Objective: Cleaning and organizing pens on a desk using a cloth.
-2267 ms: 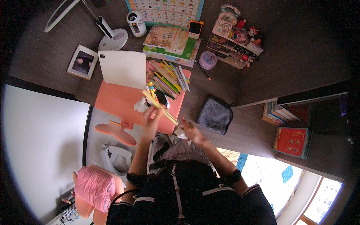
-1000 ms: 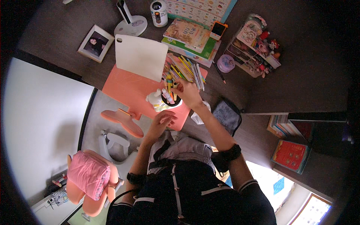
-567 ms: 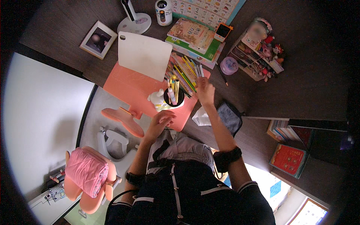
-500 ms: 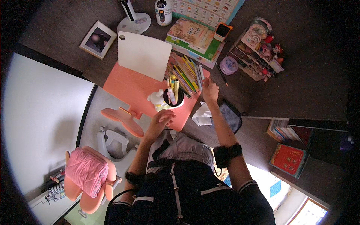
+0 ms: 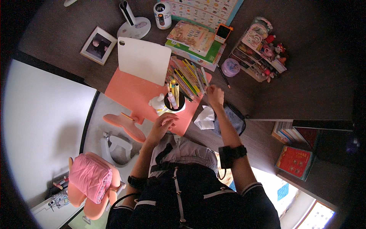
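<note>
My right hand [image 5: 215, 96] is closed, at the right edge of the coral desk board [image 5: 133, 84]. Its fingertips meet the near end of a whitish pen [image 5: 205, 76] beside a spread of coloured pencils [image 5: 187, 78]; whether they grip it I cannot make out. My left hand [image 5: 164, 125] hovers over the board's near edge, fingers loosely curled and apart, with nothing in them. Just beyond it stands a white animal-shaped pen holder [image 5: 157, 103] with a black cup holding several pens [image 5: 173, 97].
A white flat panel [image 5: 144, 59] stands behind the holder. Books [image 5: 192, 38] lie stacked at the back. A purple round tub [image 5: 230, 67] and a loose pencil [image 5: 224, 76] sit to the right. Crumpled white tissue [image 5: 205, 118] and a dark pouch [image 5: 230, 120] lie by my right forearm.
My right hand has drawn slightly toward me, away from the board's right corner. My left hand stays about where it was. The view has shifted a little.
</note>
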`<state>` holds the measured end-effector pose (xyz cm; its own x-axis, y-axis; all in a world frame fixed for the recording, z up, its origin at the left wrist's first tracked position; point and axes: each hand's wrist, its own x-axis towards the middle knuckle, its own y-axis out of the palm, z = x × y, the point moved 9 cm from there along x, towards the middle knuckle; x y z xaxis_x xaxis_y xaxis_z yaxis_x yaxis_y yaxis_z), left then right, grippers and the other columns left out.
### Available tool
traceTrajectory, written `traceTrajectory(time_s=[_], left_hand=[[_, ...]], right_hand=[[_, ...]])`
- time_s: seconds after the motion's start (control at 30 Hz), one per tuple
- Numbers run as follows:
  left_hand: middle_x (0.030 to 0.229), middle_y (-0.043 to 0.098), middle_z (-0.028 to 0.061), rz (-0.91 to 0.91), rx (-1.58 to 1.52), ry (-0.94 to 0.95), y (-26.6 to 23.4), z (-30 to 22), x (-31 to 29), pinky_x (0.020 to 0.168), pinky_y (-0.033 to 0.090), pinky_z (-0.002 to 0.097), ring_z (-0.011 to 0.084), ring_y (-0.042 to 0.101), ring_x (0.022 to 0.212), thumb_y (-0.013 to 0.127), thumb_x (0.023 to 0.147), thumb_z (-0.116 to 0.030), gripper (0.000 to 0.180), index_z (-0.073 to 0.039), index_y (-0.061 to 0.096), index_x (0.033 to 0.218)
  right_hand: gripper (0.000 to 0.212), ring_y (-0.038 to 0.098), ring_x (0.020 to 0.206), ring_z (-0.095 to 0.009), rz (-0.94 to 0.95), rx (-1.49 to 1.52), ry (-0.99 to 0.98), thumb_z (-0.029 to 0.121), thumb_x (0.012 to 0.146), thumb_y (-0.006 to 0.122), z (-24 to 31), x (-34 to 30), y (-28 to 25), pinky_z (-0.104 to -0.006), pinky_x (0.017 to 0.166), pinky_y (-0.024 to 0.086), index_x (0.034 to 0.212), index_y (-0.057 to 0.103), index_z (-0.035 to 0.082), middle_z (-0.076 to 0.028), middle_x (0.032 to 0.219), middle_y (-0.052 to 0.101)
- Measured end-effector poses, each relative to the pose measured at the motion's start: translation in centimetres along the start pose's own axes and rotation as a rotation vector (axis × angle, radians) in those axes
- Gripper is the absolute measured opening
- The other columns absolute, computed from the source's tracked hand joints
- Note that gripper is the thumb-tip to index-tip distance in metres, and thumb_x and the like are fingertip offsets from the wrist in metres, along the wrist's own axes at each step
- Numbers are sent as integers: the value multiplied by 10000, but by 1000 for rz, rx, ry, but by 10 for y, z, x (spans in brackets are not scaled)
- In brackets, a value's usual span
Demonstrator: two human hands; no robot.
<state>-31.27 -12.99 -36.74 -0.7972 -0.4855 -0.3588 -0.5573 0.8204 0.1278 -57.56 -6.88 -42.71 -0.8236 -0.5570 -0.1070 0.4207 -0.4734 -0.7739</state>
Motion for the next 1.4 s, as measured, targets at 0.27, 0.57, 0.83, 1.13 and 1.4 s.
traceTrajectory(time_s=[0.27, 0.57, 0.83, 1.13, 1.4], left_hand=[[956, 538, 92, 93, -83, 121, 26, -10, 8, 758, 411, 273, 150, 532, 850, 440, 830, -101, 230, -10, 449, 1041], [921, 533, 77, -24, -182, 19, 31, -2, 9, 700, 460, 261, 144, 540, 833, 435, 840, -119, 194, -36, 434, 1016], [1002, 525, 81, -80, -228, 57, 20, -6, 1, 721, 452, 264, 144, 531, 860, 389, 861, -121, 232, -55, 417, 1082], [999, 487, 61, -186, -372, 97, 9, -5, -9, 764, 442, 299, 142, 495, 889, 426, 844, -123, 250, -29, 410, 1075], [773, 515, -8, -177, -99, 180, 11, -6, -4, 664, 377, 210, 63, 465, 764, 470, 823, -106, 139, -17, 506, 925]], right_hand=[[203, 408, 559, -39, 420, 756, -201, 159, 824, 475, 42, -115, -11, -182, 497, 337, 946, 523, 3, 4, 705, 544], [222, 509, 690, -93, 491, 807, -170, 166, 829, 472, 42, -163, -5, -205, 567, 396, 961, 515, -7, -40, 752, 562], [512, 426, 939, -327, 41, -246, -198, 140, 671, 604, -2, -123, -14, -414, 781, 358, 1116, 366, 56, -148, 1013, 471], [202, 561, 753, -272, 117, 243, -182, 57, 712, 525, 1, -126, -16, -316, 664, 446, 903, 569, 9, -130, 850, 549], [273, 536, 768, -136, 696, 1100, -26, 103, 751, 484, 62, -175, 3, -249, 661, 431, 993, 517, -19, -94, 922, 547]])
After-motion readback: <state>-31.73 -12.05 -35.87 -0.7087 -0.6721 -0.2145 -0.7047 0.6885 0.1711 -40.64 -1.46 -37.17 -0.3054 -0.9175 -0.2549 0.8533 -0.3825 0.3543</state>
